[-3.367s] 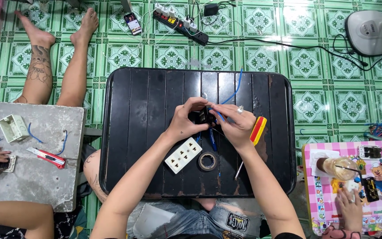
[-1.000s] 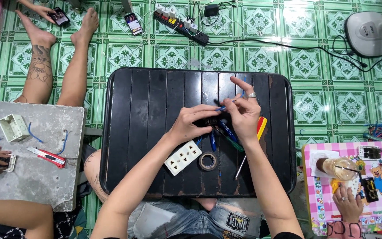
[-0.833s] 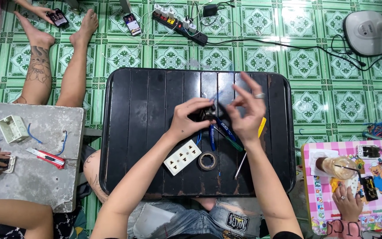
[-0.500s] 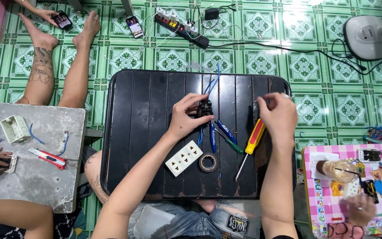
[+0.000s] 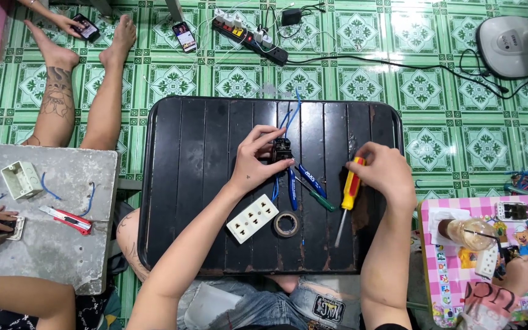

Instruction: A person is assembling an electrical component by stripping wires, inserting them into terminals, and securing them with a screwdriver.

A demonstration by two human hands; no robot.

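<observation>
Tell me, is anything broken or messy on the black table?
Nothing looks broken or spilled. The black table is worn and scuffed near its front edge. The left hand holds a small black part with blue wires sticking out loose, and the right hand grips a yellow and red screwdriver.

Colours from where I'm watching: the table (image 5: 203, 183) is black with lengthwise slats, sitting on a green floor (image 5: 362, 79) tiled with white flower medallions. The screwdriver (image 5: 348, 194) near the table's right edge has a yellow and red handle. The pliers (image 5: 293, 183) have blue grips, and blue wires (image 5: 291, 113) run toward the far edge. White socket plate (image 5: 252, 218) near the front edge, with a dark tape roll (image 5: 286, 224) beside it. The neighbouring table (image 5: 453, 269) on the right is pink check.
</observation>
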